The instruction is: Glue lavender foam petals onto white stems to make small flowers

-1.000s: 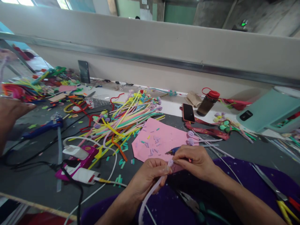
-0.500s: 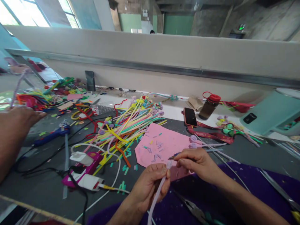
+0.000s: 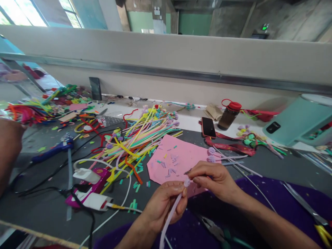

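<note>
My left hand (image 3: 169, 200) is closed around a lilac pipe cleaner (image 3: 168, 223), near its fluffy top end (image 3: 186, 182). The stem curves down toward my lap. My right hand (image 3: 214, 181) pinches tweezers (image 3: 188, 172), of which only the thin dark tip shows, just above that fluffy end. Under both hands lies a pink sheet (image 3: 190, 150) scattered with short lilac snippets (image 3: 169, 171) and a few green ones. Two lilac-headed stems (image 3: 211, 155) rest at the sheet's right edge.
A pile of coloured pipe cleaners (image 3: 145, 135) lies ahead. To the left are a glue gun (image 3: 53, 152), a magenta power strip (image 3: 97, 185) with cords, and a co-worker's hand (image 3: 11, 145). A phone (image 3: 208, 127), bottle (image 3: 229, 116) and scissors (image 3: 306, 204) sit right; pliers (image 3: 212, 228) lie on purple cloth.
The view has shifted slightly. My hands keep their hold, with the tweezer tip still close to the fluffy end. The co-worker's hand at left has moved further out of view, along with its lilac stem.
</note>
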The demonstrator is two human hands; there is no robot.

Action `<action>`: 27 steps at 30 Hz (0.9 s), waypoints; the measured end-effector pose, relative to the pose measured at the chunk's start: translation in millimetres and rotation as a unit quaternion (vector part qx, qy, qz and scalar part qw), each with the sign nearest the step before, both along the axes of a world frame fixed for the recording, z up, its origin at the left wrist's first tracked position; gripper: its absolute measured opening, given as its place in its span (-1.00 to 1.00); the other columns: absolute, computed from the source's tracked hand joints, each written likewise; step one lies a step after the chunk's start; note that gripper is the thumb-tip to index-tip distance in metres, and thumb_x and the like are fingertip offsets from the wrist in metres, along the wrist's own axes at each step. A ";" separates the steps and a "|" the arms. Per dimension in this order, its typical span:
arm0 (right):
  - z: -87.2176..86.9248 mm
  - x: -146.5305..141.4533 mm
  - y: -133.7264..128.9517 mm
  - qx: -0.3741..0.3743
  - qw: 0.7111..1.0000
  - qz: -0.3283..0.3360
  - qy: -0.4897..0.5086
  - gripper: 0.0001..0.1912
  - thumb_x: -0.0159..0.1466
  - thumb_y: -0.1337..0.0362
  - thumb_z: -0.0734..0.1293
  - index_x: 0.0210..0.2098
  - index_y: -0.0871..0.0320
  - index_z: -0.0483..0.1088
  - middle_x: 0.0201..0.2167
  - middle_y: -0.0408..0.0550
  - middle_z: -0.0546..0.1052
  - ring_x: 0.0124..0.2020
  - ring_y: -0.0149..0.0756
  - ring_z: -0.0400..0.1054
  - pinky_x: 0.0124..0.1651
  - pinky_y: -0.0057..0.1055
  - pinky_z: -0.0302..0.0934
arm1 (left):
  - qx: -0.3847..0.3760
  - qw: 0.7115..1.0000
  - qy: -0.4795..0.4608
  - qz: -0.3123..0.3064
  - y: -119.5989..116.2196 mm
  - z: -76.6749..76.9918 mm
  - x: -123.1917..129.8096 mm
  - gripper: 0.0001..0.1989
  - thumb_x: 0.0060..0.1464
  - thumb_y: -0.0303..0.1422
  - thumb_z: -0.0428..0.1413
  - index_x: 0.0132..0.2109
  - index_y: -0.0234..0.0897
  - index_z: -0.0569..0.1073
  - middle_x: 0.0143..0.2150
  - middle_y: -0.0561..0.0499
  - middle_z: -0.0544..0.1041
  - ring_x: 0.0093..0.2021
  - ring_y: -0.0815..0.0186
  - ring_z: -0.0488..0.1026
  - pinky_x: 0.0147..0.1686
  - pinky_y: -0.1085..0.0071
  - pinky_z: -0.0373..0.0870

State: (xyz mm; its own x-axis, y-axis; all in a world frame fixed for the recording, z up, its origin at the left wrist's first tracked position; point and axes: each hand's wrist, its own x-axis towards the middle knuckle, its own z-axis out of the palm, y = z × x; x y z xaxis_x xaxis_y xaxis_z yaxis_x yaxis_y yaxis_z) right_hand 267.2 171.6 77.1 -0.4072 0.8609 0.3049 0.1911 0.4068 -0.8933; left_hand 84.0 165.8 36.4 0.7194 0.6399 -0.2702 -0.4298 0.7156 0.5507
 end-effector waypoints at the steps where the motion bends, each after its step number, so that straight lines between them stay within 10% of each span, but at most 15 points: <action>1: -0.9 -0.2 0.1 -0.004 1.000 -0.002 0.004 -0.82 0.19 0.39 0.28 -0.24 0.14 0.48 -0.39 -0.07 0.49 -0.40 -0.41 0.36 -0.35 -0.50 0.25 | 0.000 1.000 0.004 -0.004 0.1 -0.1 0.0 -0.84 -0.03 -0.41 0.02 -0.49 -0.40 0.39 -0.79 0.07 0.33 -0.87 0.54 0.08 -0.87 0.66 -0.01; 27: 0.1 -4.0 -1.3 0.016 1.000 0.004 0.011 -0.84 0.15 0.47 0.27 -0.33 0.20 0.47 -0.41 -0.04 0.49 -0.37 -0.37 0.36 -0.29 -0.43 0.23 | 0.018 0.997 0.069 -0.033 -0.4 5.4 -1.4 -0.83 -0.03 -0.37 0.03 -0.48 -0.39 0.38 -0.78 0.08 0.34 -0.89 0.54 0.07 -0.91 0.66 -0.06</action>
State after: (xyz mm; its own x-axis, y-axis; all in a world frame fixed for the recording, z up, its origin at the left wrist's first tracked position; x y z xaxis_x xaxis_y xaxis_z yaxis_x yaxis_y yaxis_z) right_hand 263.2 170.2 77.2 -0.4069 0.8472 0.3416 0.1687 0.4372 -0.8834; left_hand 82.6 165.3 41.8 0.7181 0.6033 -0.3470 -0.3006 0.7185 0.6272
